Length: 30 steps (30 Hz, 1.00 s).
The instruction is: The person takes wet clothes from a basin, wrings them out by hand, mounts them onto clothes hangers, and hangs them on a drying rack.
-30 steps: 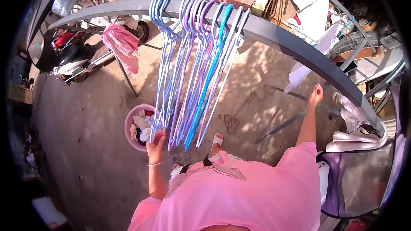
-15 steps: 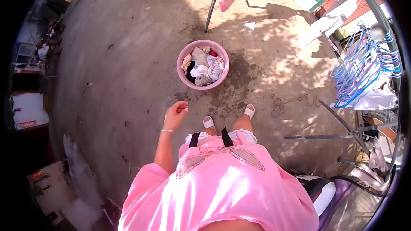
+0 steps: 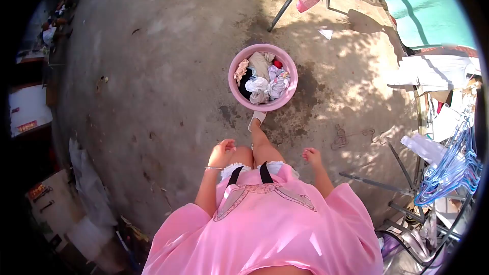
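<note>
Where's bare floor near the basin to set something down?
Largest patch: floor between the pink basin and the pale sheet at lower left, bar small debris. Smaller: stained floor right of the basin, short of the tangled wire. Crowded: right edge, with hangers and metal legs; clothes occupy the basin.

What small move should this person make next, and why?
Probably bend and reach for the clothes in the pink basin: the left hand and right hand both look empty, and the basin sits on the ground just beyond the forward foot.
</note>
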Each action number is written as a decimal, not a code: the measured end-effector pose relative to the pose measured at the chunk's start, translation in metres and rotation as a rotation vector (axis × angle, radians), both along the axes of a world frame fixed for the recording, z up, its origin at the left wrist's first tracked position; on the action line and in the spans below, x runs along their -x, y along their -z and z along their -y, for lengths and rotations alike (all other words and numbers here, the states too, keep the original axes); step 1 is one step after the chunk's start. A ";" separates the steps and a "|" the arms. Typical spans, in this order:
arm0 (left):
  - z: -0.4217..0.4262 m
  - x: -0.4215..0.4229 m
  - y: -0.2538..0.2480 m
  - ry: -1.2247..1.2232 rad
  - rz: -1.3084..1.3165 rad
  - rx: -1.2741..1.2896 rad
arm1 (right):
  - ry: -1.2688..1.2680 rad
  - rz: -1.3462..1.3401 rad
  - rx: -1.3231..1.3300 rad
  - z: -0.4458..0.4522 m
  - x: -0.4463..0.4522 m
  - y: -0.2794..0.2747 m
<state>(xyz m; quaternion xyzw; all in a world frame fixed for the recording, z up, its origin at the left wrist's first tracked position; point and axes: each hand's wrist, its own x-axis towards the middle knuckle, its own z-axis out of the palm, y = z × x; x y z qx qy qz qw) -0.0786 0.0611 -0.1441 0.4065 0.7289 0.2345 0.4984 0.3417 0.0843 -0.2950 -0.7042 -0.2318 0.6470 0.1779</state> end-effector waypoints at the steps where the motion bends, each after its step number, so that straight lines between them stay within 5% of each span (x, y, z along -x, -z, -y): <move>1: 0.000 0.010 0.011 -0.007 -0.014 -0.008 | -0.046 -0.012 0.092 -0.009 0.010 0.015; 5: 0.012 0.044 0.048 -0.182 -0.052 0.089 | -0.392 0.093 0.143 -0.049 0.048 0.051; 7: 0.022 0.057 0.066 -0.192 -0.135 0.166 | -0.803 0.367 -0.095 -0.084 0.081 0.072; 9: 0.029 0.063 0.084 -0.195 -0.218 0.246 | -0.767 0.309 0.006 -0.121 0.114 0.101; 19: -0.024 0.028 0.175 -0.472 0.308 0.399 | -1.110 0.399 -0.004 -0.291 0.244 0.269; 23: -0.045 0.027 0.192 -0.546 0.448 0.376 | -1.040 0.301 -0.151 -0.341 0.280 0.349; 27: -0.067 0.044 0.198 -0.612 0.437 0.365 | -0.945 0.637 -0.164 -0.384 0.318 0.390; 30: -0.069 0.059 0.209 -0.678 0.419 0.345 | -0.745 0.612 -0.185 -0.387 0.314 0.435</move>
